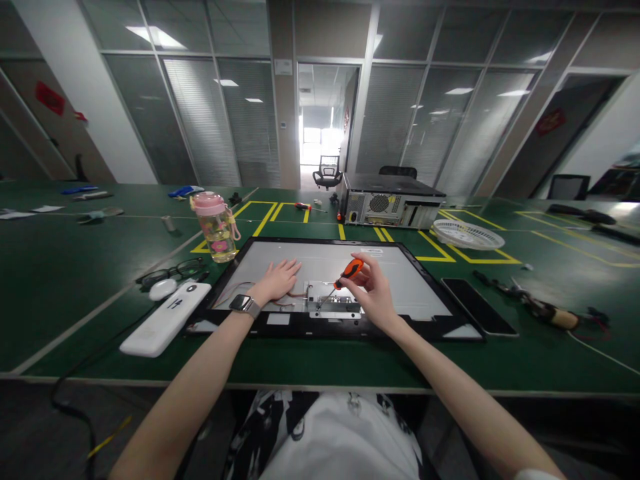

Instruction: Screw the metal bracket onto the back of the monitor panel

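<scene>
Orange-and-black plastic forms the handle of the screwdriver [352, 269] pinched between the thumb and fingers of the right hand [376, 293], its shaft slanting down to the lower left part of a metal bracket [345, 307]; whether the tip sits in a screw is too small to tell. The left hand [279, 280] lies flat, fingers extended, on the grey back of a display panel [400, 277], beside some thin wires [296, 295]. The panel rests on the green table [340, 363], just in front of the person. It looks broad, thin and rather stiff, probably awkward more than heavy, with smooth sheet metal that could slip and a screen side likely to crack under pressure; both short sides of its black frame seem the safest hold, clear of the wires. The screwdriver should be light and rigid, best taken by its thick handle. Pale labels [371, 252] near the panel's far edge cannot be read; a white device [165, 323] bears black handwriting resembling "14". No brand is legible.
</scene>
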Available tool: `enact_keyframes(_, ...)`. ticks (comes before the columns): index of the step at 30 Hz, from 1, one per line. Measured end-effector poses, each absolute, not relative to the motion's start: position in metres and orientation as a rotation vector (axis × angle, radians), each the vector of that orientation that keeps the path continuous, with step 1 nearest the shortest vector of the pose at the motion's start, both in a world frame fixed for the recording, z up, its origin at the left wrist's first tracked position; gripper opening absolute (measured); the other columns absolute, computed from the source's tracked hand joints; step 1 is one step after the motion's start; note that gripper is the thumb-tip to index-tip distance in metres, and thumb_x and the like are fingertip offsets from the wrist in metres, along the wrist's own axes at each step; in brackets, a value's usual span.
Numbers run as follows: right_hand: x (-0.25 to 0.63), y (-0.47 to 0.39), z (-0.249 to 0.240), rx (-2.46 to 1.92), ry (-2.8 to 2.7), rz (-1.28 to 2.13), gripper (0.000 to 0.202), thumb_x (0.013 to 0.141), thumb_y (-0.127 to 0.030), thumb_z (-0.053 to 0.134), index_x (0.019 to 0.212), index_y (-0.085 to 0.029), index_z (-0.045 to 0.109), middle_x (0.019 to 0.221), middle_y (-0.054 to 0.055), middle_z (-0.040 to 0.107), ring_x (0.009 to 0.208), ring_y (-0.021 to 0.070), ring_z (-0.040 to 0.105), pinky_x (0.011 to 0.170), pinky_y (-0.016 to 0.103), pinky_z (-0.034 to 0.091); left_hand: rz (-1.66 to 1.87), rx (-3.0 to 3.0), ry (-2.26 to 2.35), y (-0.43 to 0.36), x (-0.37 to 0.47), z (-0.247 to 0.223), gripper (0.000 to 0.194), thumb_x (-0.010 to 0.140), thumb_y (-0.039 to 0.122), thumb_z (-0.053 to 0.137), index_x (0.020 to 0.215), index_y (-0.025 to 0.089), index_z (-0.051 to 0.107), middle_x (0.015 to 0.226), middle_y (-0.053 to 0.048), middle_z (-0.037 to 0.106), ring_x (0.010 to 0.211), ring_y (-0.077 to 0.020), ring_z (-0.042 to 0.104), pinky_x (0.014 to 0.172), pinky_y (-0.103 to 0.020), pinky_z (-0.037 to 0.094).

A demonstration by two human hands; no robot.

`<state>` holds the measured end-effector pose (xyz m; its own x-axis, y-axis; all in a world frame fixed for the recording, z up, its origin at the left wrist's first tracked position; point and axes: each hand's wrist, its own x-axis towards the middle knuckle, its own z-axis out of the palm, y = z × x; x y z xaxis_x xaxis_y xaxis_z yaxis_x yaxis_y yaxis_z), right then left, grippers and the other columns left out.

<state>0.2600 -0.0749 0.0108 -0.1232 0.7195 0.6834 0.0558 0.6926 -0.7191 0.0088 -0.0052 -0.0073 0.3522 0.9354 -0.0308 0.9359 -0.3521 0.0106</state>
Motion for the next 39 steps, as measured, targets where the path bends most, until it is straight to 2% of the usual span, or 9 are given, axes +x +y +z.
enact_keyframes(14,0.259,-0.075,0.011,-0.622,-1.685,0.544,0.047,0.087,-0.025,0.068,0.128,-0.029,0.046,0.088,0.000,0.064,0.078,0.0170,0.070,0.075,0.035,0.060,-0.041,2.540,1.771,-0.006,0.009,-0.005,0.057,0.096,0.025,0.023,0.153,0.023,0.024,0.162,-0.005,0.020,0.149,-0.0278,0.019,0.116,-0.060,0.020)
enact_keyframes(18,0.258,-0.077,0.017,-0.529,-1.761,0.664,0.044,0.094,-0.025,0.056,0.135,-0.030,0.039,0.106,0.006,0.063,0.089,0.0180,0.071,0.087,0.041,0.058,-0.047,2.544,1.770,-0.007,0.009,-0.005,0.057,0.096,0.025,0.023,0.153,0.022,0.024,0.162,-0.006,0.020,0.149,-0.0282,0.019,0.116,-0.060,0.020)
enact_keyframes(22,0.256,-0.079,0.024,-0.469,-1.847,0.765,0.045,0.097,-0.025,0.049,0.139,-0.031,0.034,0.123,0.010,0.058,0.096,0.0190,0.070,0.091,0.045,0.057,-0.027,2.524,1.772,-0.007,0.010,-0.004,0.057,0.095,0.025,0.025,0.152,0.024,0.025,0.162,-0.006,0.020,0.149,-0.0273,0.019,0.116,-0.061,0.019)
enact_keyframes(25,0.256,-0.076,0.025,-0.552,-1.867,0.624,0.047,0.090,-0.026,0.062,0.134,-0.031,0.045,0.117,0.008,0.059,0.097,0.0209,0.067,0.091,0.045,0.056,-0.030,2.529,1.770,-0.006,0.010,-0.004,0.057,0.095,0.025,0.024,0.152,0.023,0.025,0.162,-0.006,0.020,0.149,-0.0277,0.019,0.116,-0.061,0.019)
enact_keyframes(28,0.257,-0.072,0.023,-0.618,-1.823,0.470,0.047,0.085,-0.024,0.069,0.129,-0.030,0.052,0.105,0.005,0.062,0.090,0.0200,0.064,0.091,0.044,0.054,-0.039,2.533,1.768,-0.006,0.009,-0.005,0.057,0.095,0.025,0.024,0.152,0.023,0.025,0.161,-0.007,0.021,0.148,-0.0280,0.020,0.115,-0.061,0.019)
enact_keyframes(32,0.258,-0.071,0.024,-0.547,-1.801,0.575,0.053,0.088,-0.020,0.064,0.136,-0.030,0.044,0.106,0.006,0.063,0.094,0.0203,0.065,0.090,0.043,0.055,-0.044,2.528,1.755,-0.006,0.009,-0.004,0.057,0.096,0.026,0.024,0.152,0.024,0.025,0.162,-0.006,0.020,0.149,-0.0276,0.018,0.115,-0.061,0.019)
enact_keyframes(35,0.257,-0.074,0.028,-0.504,-1.849,0.667,0.050,0.092,-0.021,0.056,0.139,-0.028,0.040,0.112,0.009,0.064,0.100,0.0208,0.065,0.093,0.043,0.054,-0.047,2.519,1.765,-0.007,0.010,-0.003,0.057,0.096,0.025,0.023,0.152,0.023,0.024,0.162,-0.006,0.019,0.149,-0.0272,0.017,0.116,-0.061,0.018)
enact_keyframes(39,0.255,-0.075,0.030,-0.532,-1.891,0.627,0.047,0.090,-0.022,0.061,0.135,-0.028,0.047,0.116,0.009,0.063,0.100,0.0213,0.065,0.094,0.043,0.054,-0.032,2.529,1.763,-0.007,0.010,-0.003,0.057,0.095,0.025,0.023,0.152,0.023,0.025,0.162,-0.007,0.020,0.149,-0.0277,0.019,0.115,-0.061,0.019)
